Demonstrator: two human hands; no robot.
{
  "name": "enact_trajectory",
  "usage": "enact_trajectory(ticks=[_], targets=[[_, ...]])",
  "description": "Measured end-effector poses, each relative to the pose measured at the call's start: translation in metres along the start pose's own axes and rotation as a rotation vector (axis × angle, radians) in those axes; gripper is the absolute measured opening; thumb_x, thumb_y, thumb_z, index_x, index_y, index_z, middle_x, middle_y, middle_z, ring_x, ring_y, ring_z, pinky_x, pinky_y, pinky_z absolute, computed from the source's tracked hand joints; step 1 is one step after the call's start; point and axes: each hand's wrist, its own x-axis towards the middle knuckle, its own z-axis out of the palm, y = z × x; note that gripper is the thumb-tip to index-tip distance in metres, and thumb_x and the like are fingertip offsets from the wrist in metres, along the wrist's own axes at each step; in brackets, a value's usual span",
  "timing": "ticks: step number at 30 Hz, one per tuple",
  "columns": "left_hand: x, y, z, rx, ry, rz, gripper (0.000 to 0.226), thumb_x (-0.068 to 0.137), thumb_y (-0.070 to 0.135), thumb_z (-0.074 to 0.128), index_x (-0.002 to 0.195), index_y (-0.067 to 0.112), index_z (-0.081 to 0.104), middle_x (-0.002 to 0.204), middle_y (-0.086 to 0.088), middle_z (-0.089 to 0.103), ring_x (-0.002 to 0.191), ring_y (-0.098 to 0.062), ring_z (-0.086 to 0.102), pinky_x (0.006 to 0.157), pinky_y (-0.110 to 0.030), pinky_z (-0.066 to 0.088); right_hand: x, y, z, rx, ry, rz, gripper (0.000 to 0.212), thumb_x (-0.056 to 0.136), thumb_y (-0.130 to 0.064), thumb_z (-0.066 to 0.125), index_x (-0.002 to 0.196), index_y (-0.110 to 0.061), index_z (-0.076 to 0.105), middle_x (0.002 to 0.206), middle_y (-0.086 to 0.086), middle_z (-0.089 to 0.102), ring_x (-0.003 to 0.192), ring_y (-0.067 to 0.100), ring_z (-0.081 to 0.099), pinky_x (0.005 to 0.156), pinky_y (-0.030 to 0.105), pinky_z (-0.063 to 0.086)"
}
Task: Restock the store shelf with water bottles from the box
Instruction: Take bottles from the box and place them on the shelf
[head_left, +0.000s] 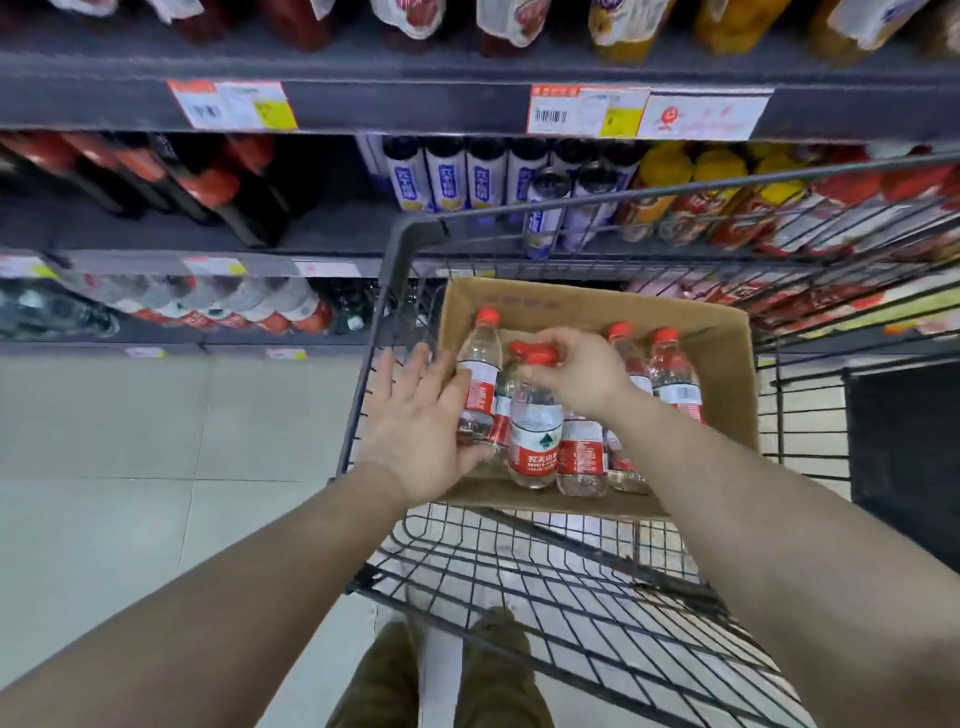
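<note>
An open cardboard box (587, 306) sits in a black wire cart (519, 582) and holds several clear water bottles with red caps and red labels. My right hand (576, 374) grips the red caps of two bottles; the nearer bottle (535, 436) hangs below it. My left hand (415, 421) has straight fingers around the side of another bottle (480, 384) at the box's left. More bottles (670, 374) stand at the box's right. The lowest shelf (218, 306) at the left holds the same kind of water bottles, lying blurred.
Shelves of red-capped, white-labelled and yellow-capped drinks (467, 176) rise behind the cart. The cart's rim (675, 192) crosses in front of them. Pale floor tiles (130, 441) lie to the left. My shoes (441, 670) are below the cart.
</note>
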Motion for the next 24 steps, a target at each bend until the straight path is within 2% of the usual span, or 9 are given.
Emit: enact_trajectory(ticks=[2,4,6,8,10,12,17,21,24], targets=[[-0.001,0.011,0.004,-0.15,-0.067,-0.011,0.101,0.074,0.079,0.046,0.151,0.019,0.022,0.159,-0.007,0.027,0.149,-0.028,0.014,0.122,-0.05,0.003,-0.016,-0.019,-0.018,0.034,0.006,-0.081,0.044,0.078,-0.034,0.079,0.118,-0.022,0.064,0.108,-0.003,0.069,0.092,0.012,0.064,0.084,0.026,0.05],[-0.001,0.02,-0.001,-0.501,-0.117,-0.102,0.103,0.066,0.077,0.059,0.147,0.02,0.031,0.145,-0.002,0.048,0.135,-0.023,0.042,0.116,-0.043,0.029,-0.029,-0.043,-0.034,0.105,-0.001,-0.162,0.043,0.077,-0.034,0.079,0.115,-0.021,0.063,0.099,-0.006,0.067,0.069,-0.003,0.058,0.064,0.012,0.044],[0.0,0.023,-0.007,-0.92,-0.165,-0.216,0.084,0.066,0.056,0.078,0.136,0.021,0.046,0.123,0.008,0.063,0.109,-0.012,0.061,0.1,-0.032,0.047,-0.037,-0.063,-0.045,0.172,-0.023,-0.21,0.04,0.077,-0.034,0.079,0.111,-0.021,0.062,0.093,-0.008,0.066,0.052,-0.004,0.052,0.05,0.012,0.041],[-0.001,0.018,-0.01,-1.111,-0.159,-0.259,0.073,0.061,0.045,0.086,0.124,0.023,0.057,0.113,0.01,0.07,0.098,-0.007,0.067,0.095,-0.033,0.053,-0.04,-0.076,-0.051,0.201,-0.044,-0.212,0.039,0.08,-0.046,0.072,0.111,-0.027,0.061,0.095,-0.007,0.068,0.062,0.003,0.059,0.057,0.02,0.047],[-0.003,0.007,-0.012,-1.156,-0.149,-0.285,0.071,0.058,0.047,0.086,0.12,0.025,0.061,0.107,0.011,0.073,0.096,-0.006,0.069,0.093,-0.037,0.055,-0.031,-0.075,-0.049,0.363,-0.084,-0.098,0.039,0.085,-0.061,0.056,0.112,-0.033,0.057,0.1,-0.004,0.068,0.086,0.014,0.067,0.08,0.034,0.056],[-0.007,-0.006,-0.01,-1.171,-0.152,-0.31,0.063,0.064,0.041,0.086,0.12,0.023,0.062,0.105,0.011,0.073,0.095,-0.006,0.07,0.092,-0.035,0.056,-0.014,-0.064,-0.036,0.417,-0.07,0.04,0.045,0.089,-0.065,0.044,0.119,-0.032,0.052,0.111,0.001,0.067,0.098,0.022,0.066,0.091,0.044,0.055],[-0.019,-0.032,-0.007,-1.22,-0.115,-0.372,0.079,0.05,0.06,0.077,0.12,0.026,0.062,0.108,0.011,0.073,0.097,-0.006,0.07,0.095,-0.036,0.054,0.022,-0.026,0.037,-0.009,-0.133,0.202,0.063,0.092,-0.055,0.05,0.138,-0.012,0.047,0.129,0.012,0.06,0.113,0.028,0.059,0.096,0.036,0.047],[-0.02,-0.036,-0.008,-1.339,-0.096,-0.368,0.073,0.053,0.051,0.081,0.119,0.025,0.064,0.108,0.009,0.074,0.098,-0.007,0.07,0.094,-0.036,0.055,0.039,-0.02,0.08,0.031,-0.136,0.333,0.079,0.084,-0.051,0.066,0.142,-0.005,0.038,0.141,0.015,0.052,0.126,0.032,0.052,0.099,0.035,0.044],[-0.022,-0.037,-0.014,-1.379,-0.097,-0.359,0.075,0.053,0.049,0.081,0.12,0.021,0.063,0.108,0.008,0.075,0.097,-0.007,0.071,0.089,-0.031,0.055,0.052,-0.017,0.091,0.088,-0.098,0.406,0.078,0.074,-0.051,0.075,0.13,-0.003,0.052,0.131,0.014,0.06,0.117,0.031,0.059,0.095,0.033,0.049]])
